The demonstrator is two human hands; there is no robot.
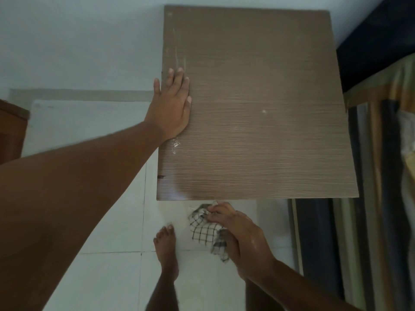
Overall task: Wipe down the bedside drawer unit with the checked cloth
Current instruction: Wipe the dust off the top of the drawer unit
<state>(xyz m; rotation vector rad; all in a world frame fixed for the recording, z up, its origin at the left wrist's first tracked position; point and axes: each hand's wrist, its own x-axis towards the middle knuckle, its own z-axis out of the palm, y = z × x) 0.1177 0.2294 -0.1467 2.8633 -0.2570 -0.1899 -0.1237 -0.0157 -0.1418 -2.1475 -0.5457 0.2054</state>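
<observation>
I look straight down on the brown wood-grain top of the bedside drawer unit (258, 122). My left hand (171, 104) lies flat on its left edge, fingers apart, holding nothing. Just below the unit's near edge, my right hand (238, 232) grips the bunched white cloth with dark checks (205, 230), which sits against the unit's front face. The front face and its drawers are hidden under the top. A few pale smears and specks mark the top near its left side.
White tiled floor (107, 221) spreads to the left and below, with my bare foot (166, 248) on it. A bed with striped bedding (381, 153) runs along the right side. A brown furniture corner (11, 131) pokes in at the far left.
</observation>
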